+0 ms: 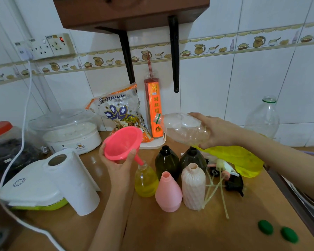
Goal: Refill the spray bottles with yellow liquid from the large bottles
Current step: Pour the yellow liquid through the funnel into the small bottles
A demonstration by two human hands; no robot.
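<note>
My left hand [120,165] grips a pink funnel [122,143], tilted, its spout just above the neck of a small clear bottle [146,181] filled with yellow liquid. My right hand [217,131] holds a large clear bottle [184,128] on its side, mouth pointing left over the funnel; it looks empty. Beside the yellow bottle stand a pink cone bottle [168,192], a pale ribbed bottle [193,186] and two dark bottles [167,162], all uncapped. Spray heads with tubes [221,176] lie to their right.
A paper towel roll [72,182] and a white lidded appliance [29,187] are at left. Another large clear bottle [263,118] stands by the wall at right. A yellow plastic bag [243,158] lies behind the bottles. Two green caps [277,230] rest at the front right.
</note>
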